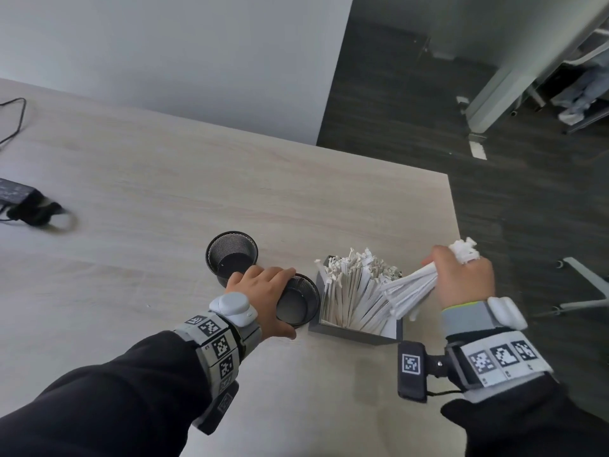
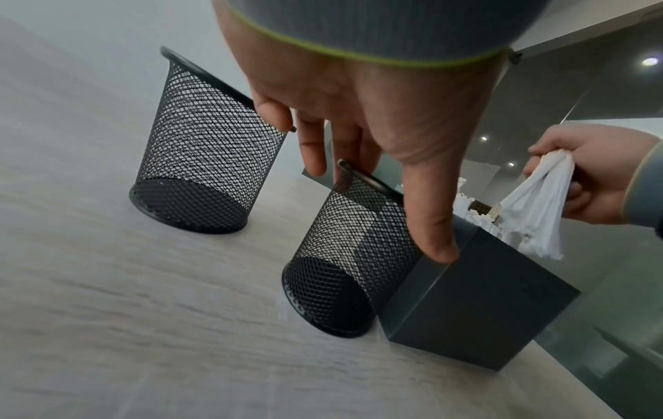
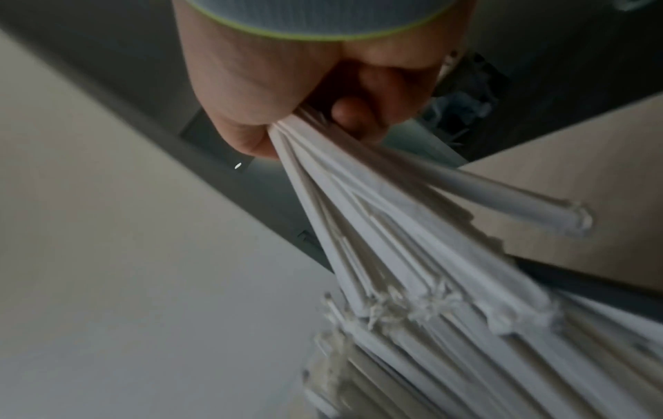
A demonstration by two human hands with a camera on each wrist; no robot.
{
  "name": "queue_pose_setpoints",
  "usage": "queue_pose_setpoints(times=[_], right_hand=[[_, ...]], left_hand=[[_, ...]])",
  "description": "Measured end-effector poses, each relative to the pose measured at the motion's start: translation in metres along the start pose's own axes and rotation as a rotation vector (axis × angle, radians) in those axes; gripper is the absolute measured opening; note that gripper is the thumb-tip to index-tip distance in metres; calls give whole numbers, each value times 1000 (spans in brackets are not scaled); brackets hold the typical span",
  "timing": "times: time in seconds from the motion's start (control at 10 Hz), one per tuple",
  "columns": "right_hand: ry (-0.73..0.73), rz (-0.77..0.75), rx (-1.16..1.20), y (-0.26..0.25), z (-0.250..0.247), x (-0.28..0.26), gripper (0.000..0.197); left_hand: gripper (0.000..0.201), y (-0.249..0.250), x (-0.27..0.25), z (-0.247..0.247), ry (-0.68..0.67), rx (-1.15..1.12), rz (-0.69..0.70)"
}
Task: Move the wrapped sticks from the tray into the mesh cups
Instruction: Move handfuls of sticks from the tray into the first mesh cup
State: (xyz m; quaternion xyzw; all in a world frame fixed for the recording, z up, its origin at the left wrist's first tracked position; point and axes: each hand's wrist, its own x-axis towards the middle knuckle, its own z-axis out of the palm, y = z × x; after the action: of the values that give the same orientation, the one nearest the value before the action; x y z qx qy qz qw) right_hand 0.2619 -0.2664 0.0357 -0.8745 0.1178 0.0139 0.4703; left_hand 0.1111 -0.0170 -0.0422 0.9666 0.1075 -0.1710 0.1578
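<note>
Right hand (image 3: pixel 287 85) grips fanned wrapped sticks (image 3: pixel 412 249) — blurred.

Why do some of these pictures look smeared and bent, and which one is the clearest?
Head view: clearest, though the charger at far left is smeared and the table edges bow from the wide lens. Left wrist view: mesh cups sharp, tabletop streaked by motion. Right wrist view: dimmest and blurriest; the wrapped sticks held by the right hand smear toward their ends.

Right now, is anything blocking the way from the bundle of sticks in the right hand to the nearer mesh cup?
Partly: the left hand grips the nearer mesh cup at its rim, and the sticks standing in the tray lie between it and the bundle.
</note>
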Motion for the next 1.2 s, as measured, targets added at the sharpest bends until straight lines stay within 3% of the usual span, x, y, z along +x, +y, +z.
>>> queue_pose_setpoints(times=[0.1, 0.2, 0.3, 0.4, 0.5, 0.7, 0.8, 1.0, 1.1, 1.2], right_hand=[[72, 124, 204, -1, -12, 11, 20], [-21, 161, 377, 0, -6, 4, 22], [-270, 129, 492, -3, 20, -18, 25], [-448, -15, 351, -9, 50, -47, 25], [-499, -198, 117, -10, 77, -68, 26], [-726, -542, -500, -23, 114, -79, 33], [-708, -573, -381, -21, 114, -72, 45], [-400, -279, 0, -1, 64, -36, 21], [-440, -222, -130, 31, 45, -31, 16], [-536, -261, -307, 54, 44, -44, 6]], left_hand=[[111, -1, 0, 1, 0, 1, 0], [111, -1, 0, 2, 2, -2, -1], [112, -2, 0, 2, 1, -4, -1], [112, -1, 0, 1, -3, -10, 4], [113, 0, 1, 0, -17, -11, 7], [101, 1, 1, -2, -27, -27, 7], [101, 0, 1, 0, -36, -66, -7], [109, -7, -1, 1, -49, -217, -10], [110, -9, -1, 2, -61, -253, -13], [109, -8, 0, 2, -65, -235, -7]])
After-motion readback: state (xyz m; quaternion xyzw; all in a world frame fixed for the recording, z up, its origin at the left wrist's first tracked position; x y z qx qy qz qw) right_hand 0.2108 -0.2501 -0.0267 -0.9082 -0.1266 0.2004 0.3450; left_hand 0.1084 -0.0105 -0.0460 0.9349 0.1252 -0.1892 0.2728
